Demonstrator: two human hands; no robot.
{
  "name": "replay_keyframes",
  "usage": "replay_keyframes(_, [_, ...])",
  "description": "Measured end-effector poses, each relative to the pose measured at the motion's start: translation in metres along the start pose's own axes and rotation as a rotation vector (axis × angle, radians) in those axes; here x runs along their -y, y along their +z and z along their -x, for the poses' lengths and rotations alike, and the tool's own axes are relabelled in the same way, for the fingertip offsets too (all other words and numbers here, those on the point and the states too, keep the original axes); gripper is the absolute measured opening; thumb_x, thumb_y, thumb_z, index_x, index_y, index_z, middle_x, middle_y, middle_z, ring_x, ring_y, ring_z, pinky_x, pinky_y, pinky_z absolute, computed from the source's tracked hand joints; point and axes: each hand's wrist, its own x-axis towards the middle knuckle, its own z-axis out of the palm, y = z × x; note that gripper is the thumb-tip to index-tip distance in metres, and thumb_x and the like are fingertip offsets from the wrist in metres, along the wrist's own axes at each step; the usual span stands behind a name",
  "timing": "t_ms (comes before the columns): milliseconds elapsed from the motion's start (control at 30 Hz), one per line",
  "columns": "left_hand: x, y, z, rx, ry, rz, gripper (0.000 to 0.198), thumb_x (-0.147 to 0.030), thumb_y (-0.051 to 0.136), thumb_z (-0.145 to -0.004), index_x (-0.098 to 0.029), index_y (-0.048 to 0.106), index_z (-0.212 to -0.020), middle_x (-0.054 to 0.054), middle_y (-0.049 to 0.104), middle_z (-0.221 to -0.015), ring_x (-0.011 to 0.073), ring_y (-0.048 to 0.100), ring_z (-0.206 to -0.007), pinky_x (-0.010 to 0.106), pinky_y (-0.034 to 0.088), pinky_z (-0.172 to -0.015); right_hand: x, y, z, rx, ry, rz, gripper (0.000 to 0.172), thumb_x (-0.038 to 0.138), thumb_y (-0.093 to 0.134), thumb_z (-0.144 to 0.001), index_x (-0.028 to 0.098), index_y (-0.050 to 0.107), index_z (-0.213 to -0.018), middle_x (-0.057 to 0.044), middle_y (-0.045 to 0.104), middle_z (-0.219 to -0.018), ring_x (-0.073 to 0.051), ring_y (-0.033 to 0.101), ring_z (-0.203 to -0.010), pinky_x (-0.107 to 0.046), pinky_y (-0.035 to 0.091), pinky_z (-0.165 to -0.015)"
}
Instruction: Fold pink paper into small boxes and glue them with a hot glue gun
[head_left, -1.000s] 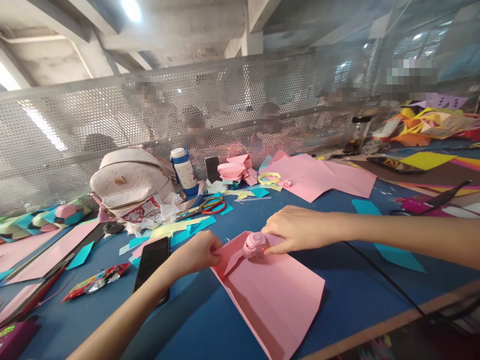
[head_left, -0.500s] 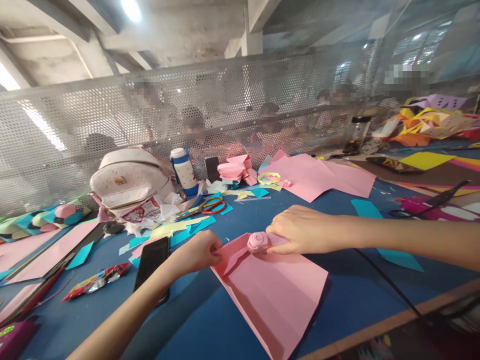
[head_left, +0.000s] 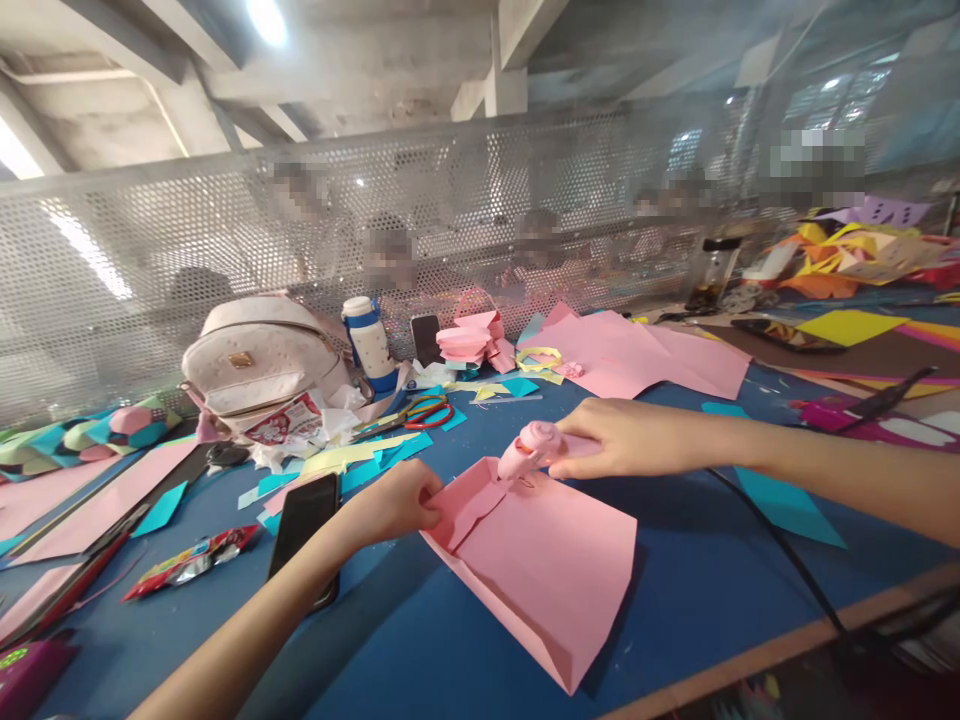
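My left hand (head_left: pixel 405 500) pinches the upper left corner of a sheet of pink paper (head_left: pixel 555 560), whose left and far edges are folded up into low walls. In my right hand (head_left: pixel 607 435) is a pink glue gun (head_left: pixel 529 450), tilted with its nozzle down at the folded far edge of the paper. The nozzle tip is too small to tell whether it touches. A dark cord (head_left: pixel 787 560) trails from beneath my right wrist toward the table's front edge.
Left of the paper lie a black phone (head_left: pixel 304 540) and a red snack wrapper (head_left: pixel 191 562). Scissors (head_left: pixel 427 410), paper scraps, a white backpack (head_left: pixel 262 360) and a bottle (head_left: pixel 369 345) stand behind. Large pink sheets (head_left: pixel 637 350) lie at the back, against a perforated screen (head_left: pixel 465 220).
My right hand has lifted slightly and shifted right, and the glue gun has tilted so more of its body shows. The paper's right side has shifted a little. My left hand stays put.
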Motion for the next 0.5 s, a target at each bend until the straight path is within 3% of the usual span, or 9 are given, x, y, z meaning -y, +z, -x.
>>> replay_keyframes(133, [0.004, 0.001, -0.002, -0.016, 0.013, -0.017, 0.014, -0.018, 0.049, -0.062, -0.017, 0.039, -0.052, -0.006, 0.028, -0.058, 0.0096, 0.033, -0.058, 0.023, 0.025, -0.053, -0.012, -0.005, 0.005, 0.005, -0.086, -0.267, 0.038, 0.048, 0.048, -0.093, 0.018, 0.071, -0.1, -0.005, 0.067, -0.094, -0.019, 0.058, -0.082, -0.028, 0.042, -0.069])
replay_keyframes(267, [0.003, -0.001, -0.002, -0.017, 0.03, -0.034, 0.012, -0.016, 0.049, -0.063, -0.017, 0.043, -0.052, -0.006, 0.031, -0.057, 0.0096, 0.035, -0.058, 0.023, 0.026, -0.054, -0.038, -0.004, 0.008, -0.057, 0.071, -0.425, 0.044, 0.057, 0.053, -0.088, 0.017, 0.07, -0.098, -0.002, 0.055, -0.078, -0.012, 0.048, -0.062, -0.022, 0.034, -0.05])
replay_keyframes(367, [-0.002, -0.006, 0.001, -0.054, 0.028, -0.055, 0.01, -0.013, 0.047, -0.065, -0.016, 0.054, -0.059, -0.005, 0.043, -0.059, 0.0108, 0.044, -0.062, 0.022, 0.032, -0.058, -0.064, -0.005, 0.01, -0.192, 0.116, -0.537, 0.051, 0.062, 0.054, -0.086, 0.015, 0.068, -0.1, 0.001, 0.044, -0.069, -0.011, 0.041, -0.058, -0.021, 0.029, -0.047])
replay_keyframes(500, [-0.007, -0.007, 0.006, -0.106, 0.001, -0.093, 0.022, -0.012, 0.046, -0.067, -0.018, 0.067, -0.072, -0.002, 0.061, -0.071, 0.0146, 0.055, -0.073, 0.022, 0.038, -0.064, -0.098, 0.003, 0.007, -0.265, 0.212, -0.57, 0.051, 0.062, 0.059, -0.083, 0.014, 0.065, -0.099, -0.002, 0.052, -0.073, -0.012, 0.045, -0.063, -0.022, 0.032, -0.048])
